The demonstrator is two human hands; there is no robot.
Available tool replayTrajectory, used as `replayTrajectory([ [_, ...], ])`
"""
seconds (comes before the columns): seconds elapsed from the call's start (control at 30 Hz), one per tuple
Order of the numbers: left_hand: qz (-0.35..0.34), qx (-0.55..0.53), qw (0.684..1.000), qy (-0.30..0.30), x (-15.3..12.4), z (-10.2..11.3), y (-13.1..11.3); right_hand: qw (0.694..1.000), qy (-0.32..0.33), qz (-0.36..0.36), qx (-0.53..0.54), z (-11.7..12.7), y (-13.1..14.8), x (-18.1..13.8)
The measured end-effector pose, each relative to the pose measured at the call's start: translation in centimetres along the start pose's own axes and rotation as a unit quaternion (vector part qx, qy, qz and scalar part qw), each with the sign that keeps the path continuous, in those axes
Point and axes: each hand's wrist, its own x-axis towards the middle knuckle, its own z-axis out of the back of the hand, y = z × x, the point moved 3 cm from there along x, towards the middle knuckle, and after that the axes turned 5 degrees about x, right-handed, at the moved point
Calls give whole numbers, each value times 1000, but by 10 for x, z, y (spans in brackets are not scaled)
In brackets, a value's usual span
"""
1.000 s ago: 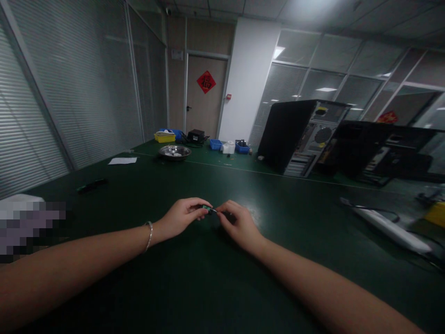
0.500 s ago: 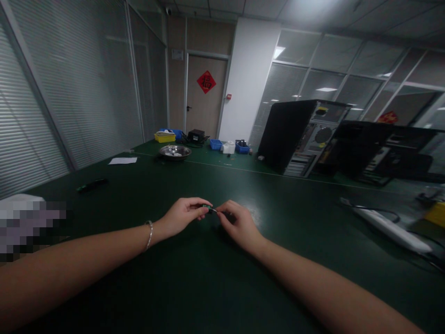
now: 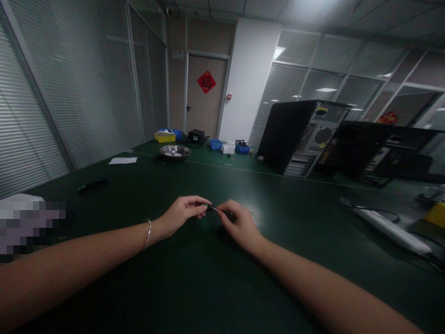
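Above the green tabletop, my left hand [image 3: 182, 215] is closed, pinching a small green circuit board [image 3: 206, 205] with a dark part at its right end. Much of the board is hidden behind the fingers. My right hand [image 3: 239, 225] is closed too, with thumb and forefinger on a thin, light, metallic-looking piece [image 3: 215, 209]. That piece points left and reaches the dark end of the board. Whether it is joined to the board or only touches it, I cannot tell.
On the left lie a dark-green strip [image 3: 92, 185] and white paper [image 3: 123, 160]. A metal bowl [image 3: 174, 153], blue bins [image 3: 216, 144] and a yellow bin [image 3: 164, 137] stand farther back. A computer tower [image 3: 302, 139] and a white power strip [image 3: 391, 227] are on the right.
My left hand has shifted very slightly up and left with the board. A little more of the thin piece shows between the hands. My right hand has barely moved.
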Motion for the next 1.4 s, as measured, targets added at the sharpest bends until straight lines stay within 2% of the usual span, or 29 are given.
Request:
replayTrajectory([
  [0.13,15,-42,999,-18,-1,1,0,1000,26,9,7,1,5,-1],
  [0.27,19,-30,999,20,-1,0,0,997,65,30,23,0,10,-2],
  [0.43,-34,11,997,65,-1,-1,-2,998,40,38,37,0,9,-1],
  [0.6,-51,31,994,95,-2,-6,0,998,35,34,34,-2,7,1],
  [0.97,-78,24,997,2,4,2,2,999,11,29,7,0,5,0],
  [1.17,-90,76,993,9,0,3,0,1000,19,14,1,-1,0,0],
  [1.3,-125,136,983,-7,-3,2,-3,1000,24,10,-4,-1,1,0],
  [1.4,-119,137,983,-13,-4,2,-3,1000,29,10,-3,-1,2,0],
])
